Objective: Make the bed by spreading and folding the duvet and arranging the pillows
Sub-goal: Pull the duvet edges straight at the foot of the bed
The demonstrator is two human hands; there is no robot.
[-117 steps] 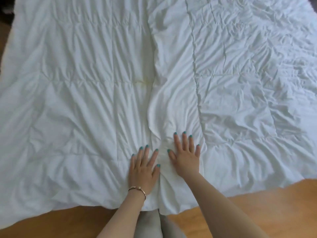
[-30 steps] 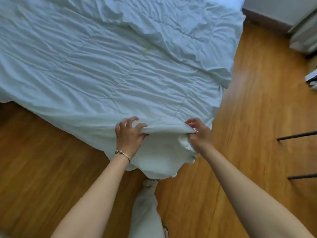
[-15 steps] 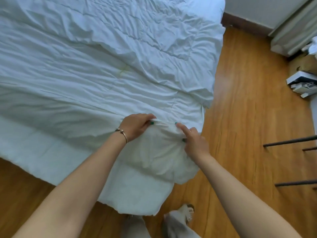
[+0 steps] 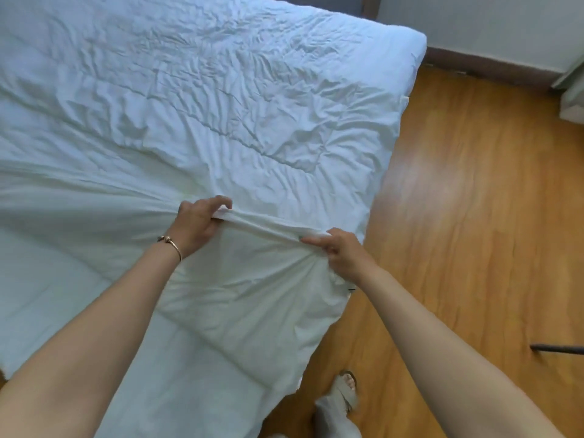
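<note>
A white, wrinkled duvet [image 4: 221,99] covers the bed and fills most of the head view. Its near corner is lifted and doubled back over the bed, forming a taut edge between my hands. My left hand [image 4: 196,226], with a thin bracelet on the wrist, grips that edge at its left end. My right hand [image 4: 341,251] pinches the same edge at its right end, close to the bed's right side. Below the raised fold, smooth white bedding [image 4: 189,374] is exposed. No pillows are visible.
Wooden floor [image 4: 474,216] runs along the right of the bed. My sandalled foot [image 4: 346,390] stands by the bed's near corner. A dark baseboard [image 4: 493,71] lines the far wall, and a thin dark rod [image 4: 559,348] pokes in at the right edge.
Both hands have carried the gripped duvet corner farther up onto the bed, uncovering more of the bedding below. My view has shifted towards the bed's far right corner.
</note>
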